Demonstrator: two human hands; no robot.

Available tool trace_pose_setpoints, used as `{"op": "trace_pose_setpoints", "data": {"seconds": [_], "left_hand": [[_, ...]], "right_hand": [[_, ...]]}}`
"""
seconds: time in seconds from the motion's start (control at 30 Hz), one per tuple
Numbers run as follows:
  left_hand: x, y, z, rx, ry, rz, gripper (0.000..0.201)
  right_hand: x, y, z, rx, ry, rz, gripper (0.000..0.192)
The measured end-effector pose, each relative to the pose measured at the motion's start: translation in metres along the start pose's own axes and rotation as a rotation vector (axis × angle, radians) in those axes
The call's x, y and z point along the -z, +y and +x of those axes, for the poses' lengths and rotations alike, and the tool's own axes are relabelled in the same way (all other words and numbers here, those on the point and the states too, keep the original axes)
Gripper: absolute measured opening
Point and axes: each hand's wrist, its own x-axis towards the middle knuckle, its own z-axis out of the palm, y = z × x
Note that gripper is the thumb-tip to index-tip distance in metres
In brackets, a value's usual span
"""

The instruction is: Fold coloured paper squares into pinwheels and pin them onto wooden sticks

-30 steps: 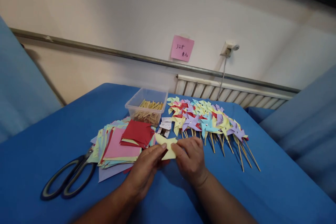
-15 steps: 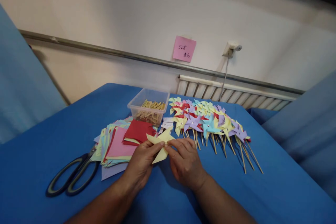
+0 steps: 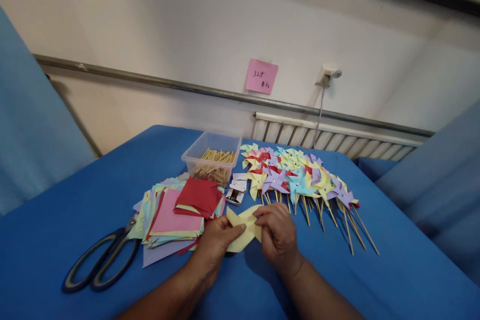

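A pale yellow paper pinwheel piece [image 3: 246, 216], partly folded, is held between both hands above the table. My left hand [image 3: 214, 242] pinches its left side, thumb on top. My right hand [image 3: 279, 235] is closed at its right edge, fingertips on the paper. Left of my hands lies a stack of coloured paper squares [image 3: 176, 210], a red cut square [image 3: 198, 195] on top. Just beyond the yellow paper is a small open box [image 3: 235, 196] with dark little things inside, too small to name.
Scissors [image 3: 108, 255] lie at the left, blades hidden under the paper. A clear plastic box [image 3: 189, 160] of short wooden sticks stands behind the stack. Finished pinwheels [image 3: 275, 180] on sticks lie at the right on the blue tablecloth [image 3: 375, 285].
Both hands have moved slightly right and nearer with the yellow paper. Its folded points look looser and flatter now. The small box has come into clearer view.
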Motion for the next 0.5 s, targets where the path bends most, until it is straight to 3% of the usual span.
{"op": "trace_pose_setpoints", "data": {"seconds": [0.3, 0.4, 0.5], "left_hand": [[0.001, 0.008, 0.001, -0.063, 0.032, 0.044, 0.031], [0.002, 0.006, 0.005, -0.080, 0.017, 0.067, 0.033], [0.004, -0.002, 0.012, -0.100, 0.001, 0.141, 0.031]], "right_hand": [[-0.008, 0.025, -0.007, -0.272, 0.136, 0.094, 0.024], [-0.010, 0.019, 0.004, -0.264, 0.170, 0.057, 0.023], [-0.014, 0.011, 0.042, -0.137, 0.107, 0.021, 0.021]]}}
